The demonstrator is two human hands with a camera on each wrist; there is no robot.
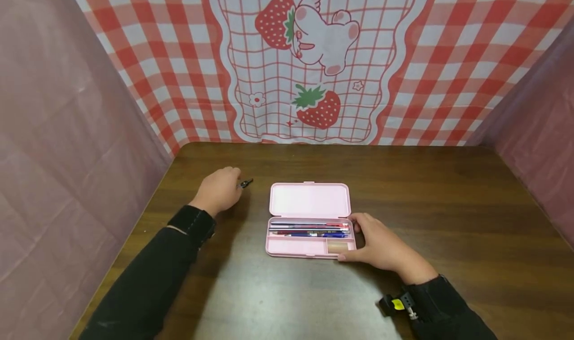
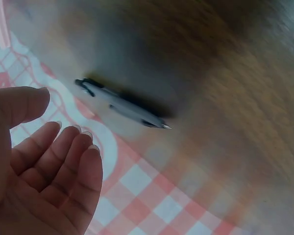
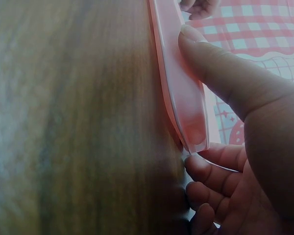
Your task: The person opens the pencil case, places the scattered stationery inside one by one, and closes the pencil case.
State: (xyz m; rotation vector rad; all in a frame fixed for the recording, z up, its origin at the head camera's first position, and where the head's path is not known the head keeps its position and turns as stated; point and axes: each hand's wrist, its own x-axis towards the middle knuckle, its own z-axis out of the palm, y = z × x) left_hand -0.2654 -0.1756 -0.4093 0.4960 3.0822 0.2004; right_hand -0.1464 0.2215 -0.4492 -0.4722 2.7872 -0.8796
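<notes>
A pink pencil case [image 1: 296,247] lies with its lid [image 1: 309,200] swung back on the table. Several pens and pencils [image 1: 309,229] fill its long back compartment, and a beige block [image 1: 338,247] sits in the small front right one. My right hand [image 1: 381,245] grips the case's right end, thumb on the front edge, fingers around the far side. Left of the case, my left hand [image 1: 219,191] is beside a grey and black pen [image 2: 127,106]. In the left wrist view its fingers are loosely bent, with a gap between them and the pen.
The brown wooden table [image 1: 448,205] ends at a red and white checked cloth [image 1: 170,56] with strawberries, hanging behind it. Pink fabric [image 1: 67,130] hangs along the left side, and more pink fabric [image 1: 533,115] at the right.
</notes>
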